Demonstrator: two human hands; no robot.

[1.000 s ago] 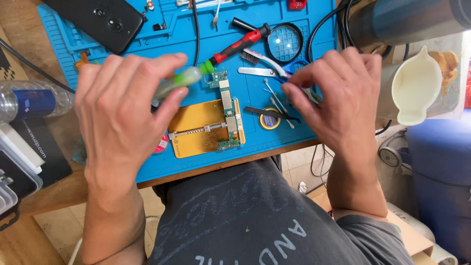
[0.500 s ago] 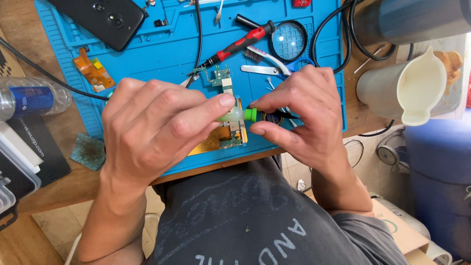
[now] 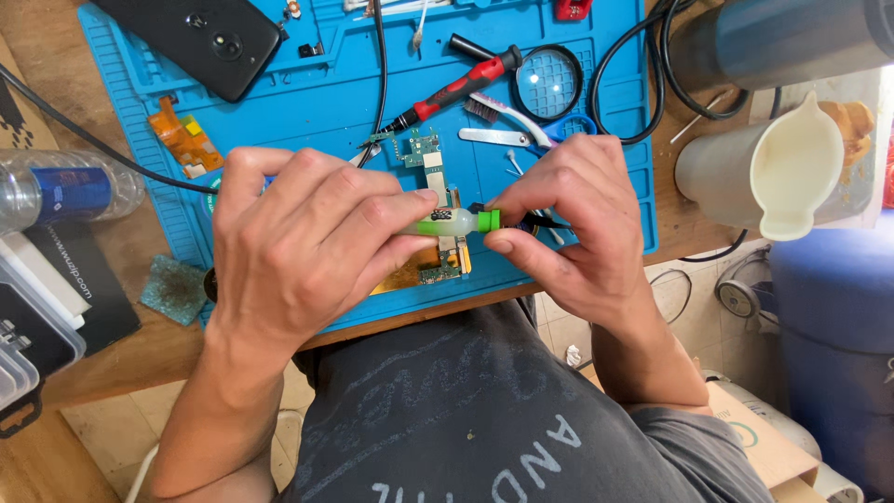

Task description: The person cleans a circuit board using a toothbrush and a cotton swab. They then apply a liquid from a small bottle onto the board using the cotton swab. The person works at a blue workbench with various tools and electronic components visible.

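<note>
My left hand (image 3: pixel 298 247) grips a small clear syringe-like tube with a green label (image 3: pixel 445 224), held level above the blue work mat (image 3: pixel 307 102). My right hand (image 3: pixel 568 219) pinches the tube's green cap (image 3: pixel 487 221) between thumb and fingers. Under the tube a green circuit board (image 3: pixel 430 168) lies clamped on a gold holder plate (image 3: pixel 410 272), mostly hidden by my hands.
On the mat lie a red-handled soldering iron (image 3: pixel 456 86), a magnifying glass (image 3: pixel 548 82), a brush, blue-handled scissors (image 3: pixel 521 138), a black phone (image 3: pixel 200 33) and an orange flex part (image 3: pixel 179 135). A plastic bottle (image 3: pixel 56 191) lies left, a white jug (image 3: pixel 773 168) right.
My left hand brought the tube from the left down to the middle over the board. My right hand left the tools and took hold of the green cap.
</note>
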